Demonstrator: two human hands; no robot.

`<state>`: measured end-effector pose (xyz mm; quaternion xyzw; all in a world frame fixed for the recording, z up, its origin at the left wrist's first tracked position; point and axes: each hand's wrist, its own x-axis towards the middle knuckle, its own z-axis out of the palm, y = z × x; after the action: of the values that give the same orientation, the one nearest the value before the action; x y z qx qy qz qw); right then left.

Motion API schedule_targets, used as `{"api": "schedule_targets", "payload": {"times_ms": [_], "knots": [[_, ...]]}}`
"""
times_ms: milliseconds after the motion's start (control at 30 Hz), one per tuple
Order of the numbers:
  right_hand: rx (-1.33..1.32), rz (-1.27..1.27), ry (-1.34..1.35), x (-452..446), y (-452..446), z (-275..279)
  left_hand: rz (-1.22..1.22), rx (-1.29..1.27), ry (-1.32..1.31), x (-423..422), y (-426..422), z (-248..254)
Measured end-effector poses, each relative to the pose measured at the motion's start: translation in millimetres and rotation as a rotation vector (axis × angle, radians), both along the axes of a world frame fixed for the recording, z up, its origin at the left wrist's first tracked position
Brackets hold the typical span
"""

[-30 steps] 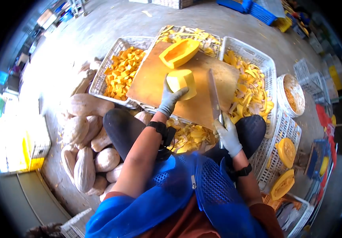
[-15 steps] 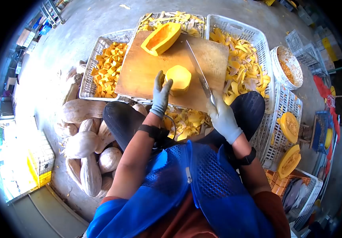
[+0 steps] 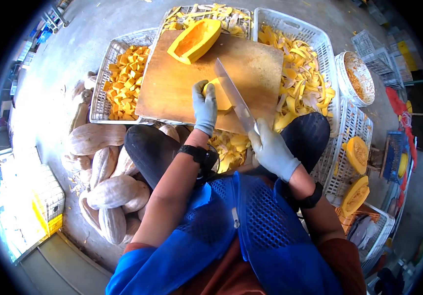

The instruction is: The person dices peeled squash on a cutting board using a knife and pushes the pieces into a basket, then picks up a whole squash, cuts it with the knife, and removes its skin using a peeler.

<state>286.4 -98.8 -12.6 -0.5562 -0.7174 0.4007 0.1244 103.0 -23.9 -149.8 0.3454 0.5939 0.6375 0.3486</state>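
My left hand is clamping on the left side of a pumpkin piece, which is lying on the near half of the board. My right hand is closing tightly round the handle of the knife. What is changing is the blade: it is no longer standing apart to the right but is now crossing over the piece's right edge. That is putting steel close to my left fingers, so I am judging that a steady grip is mattering; whether the edge is biting in, I cannot tell. A hollowed half is resting at the board's far edge. Orange cubes are filling a crate on my left, peelings are heaping on my right, and whole pumpkins are lying by my left knee.
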Motion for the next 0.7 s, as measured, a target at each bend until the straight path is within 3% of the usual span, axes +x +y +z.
{"api": "schedule_targets", "payload": {"times_ms": [100, 200, 267, 467, 567, 700], "knots": [[0.016, 0.032, -0.059, -10, 5, 2, -0.011, -0.001, 0.102, -1, -1, -1], [-0.131, 0.034, -0.087, -24, 27, -14, -0.027, -0.014, 0.136, -2, -4, -4], [-0.057, 0.045, -0.121, -35, 36, -48, -0.025, -0.024, 0.213, -3, -3, -5], [0.044, -0.033, -0.008, -47, 32, -114, -0.003, -0.022, 0.125, -1, -4, 2], [0.118, -0.059, 0.053, -46, 35, -107, -0.018, -0.012, 0.143, -1, 2, -2], [0.184, -0.079, 0.116, -41, 28, -35, -0.050, -0.034, 0.185, -6, 1, -8]]}}
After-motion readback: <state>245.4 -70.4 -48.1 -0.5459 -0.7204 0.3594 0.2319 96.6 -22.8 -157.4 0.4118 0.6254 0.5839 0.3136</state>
